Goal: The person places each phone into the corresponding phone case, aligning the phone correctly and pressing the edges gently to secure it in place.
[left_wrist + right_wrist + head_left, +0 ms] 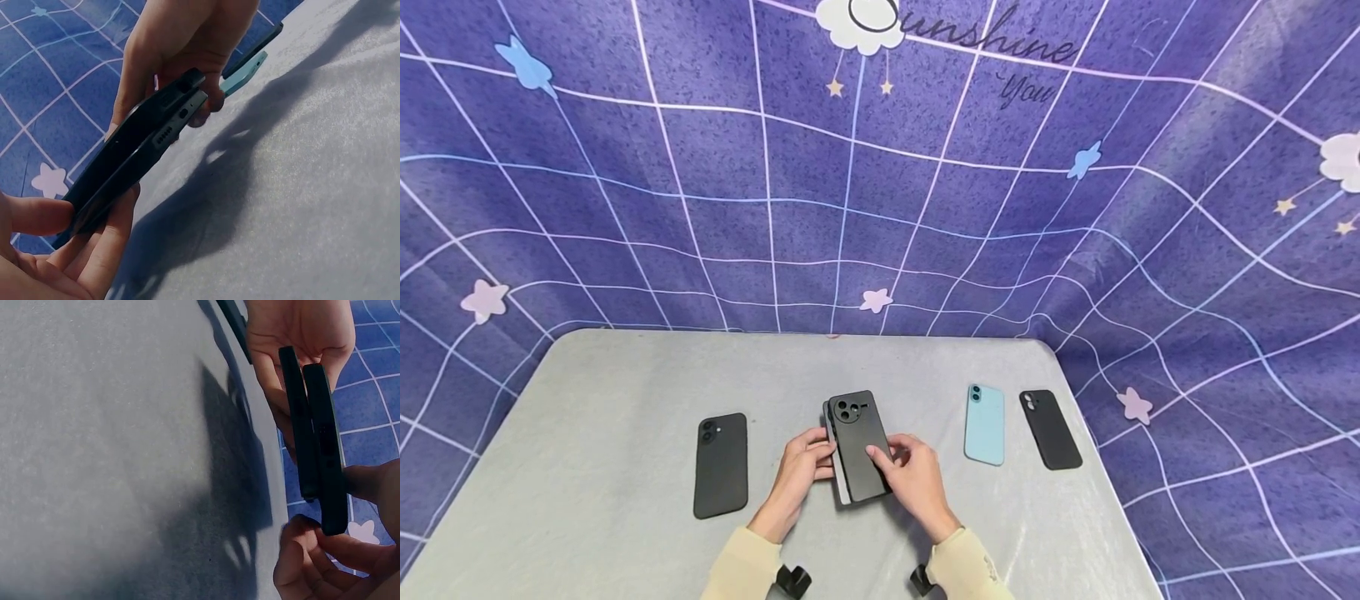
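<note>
In the head view, a black phone case with a round camera cutout lies over a phone whose pale edge shows along the left. The left hand pinches the phone at its left edge, thumb above and fingers below. From the right, the right hand grips the case, its thumb flat on the back. The left wrist view shows a gap between the upper piece and the phone's end, which has a port and speaker holes. Seen edge-on in the right wrist view, the two pieces stand slightly apart.
A black phone lies on the grey cloth-covered table to the left. To the right are a light blue phone and another black phone case. A purple grid-patterned curtain hangs behind the table.
</note>
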`<state>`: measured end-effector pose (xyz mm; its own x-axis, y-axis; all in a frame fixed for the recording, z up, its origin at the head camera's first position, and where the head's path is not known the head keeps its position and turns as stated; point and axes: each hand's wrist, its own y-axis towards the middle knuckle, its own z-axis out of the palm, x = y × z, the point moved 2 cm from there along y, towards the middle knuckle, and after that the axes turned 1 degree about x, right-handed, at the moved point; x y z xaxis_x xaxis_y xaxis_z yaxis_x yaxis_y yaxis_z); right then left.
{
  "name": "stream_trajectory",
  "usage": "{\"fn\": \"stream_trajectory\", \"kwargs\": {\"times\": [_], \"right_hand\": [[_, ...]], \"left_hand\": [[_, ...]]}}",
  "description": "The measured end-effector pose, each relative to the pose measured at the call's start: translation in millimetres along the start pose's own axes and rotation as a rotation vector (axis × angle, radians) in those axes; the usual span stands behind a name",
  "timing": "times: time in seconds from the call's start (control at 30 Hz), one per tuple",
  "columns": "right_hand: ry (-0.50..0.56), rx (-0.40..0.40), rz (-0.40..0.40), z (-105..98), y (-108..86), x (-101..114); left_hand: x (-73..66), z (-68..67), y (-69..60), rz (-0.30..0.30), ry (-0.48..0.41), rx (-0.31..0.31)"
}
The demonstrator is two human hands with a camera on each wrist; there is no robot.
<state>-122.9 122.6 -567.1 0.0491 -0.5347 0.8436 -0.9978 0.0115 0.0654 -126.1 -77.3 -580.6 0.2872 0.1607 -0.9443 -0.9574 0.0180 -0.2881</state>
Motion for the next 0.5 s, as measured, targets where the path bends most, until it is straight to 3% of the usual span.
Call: {"fn": "stream_trajectory", "kwargs": {"times": [0.5], "right_hand": [[0.143, 0.024, 0.062, 4.6, -0.8, 0.9]], "left_hand": [[-2.1, 2.6, -0.8, 0.005, -0.015, 0.024]]}}
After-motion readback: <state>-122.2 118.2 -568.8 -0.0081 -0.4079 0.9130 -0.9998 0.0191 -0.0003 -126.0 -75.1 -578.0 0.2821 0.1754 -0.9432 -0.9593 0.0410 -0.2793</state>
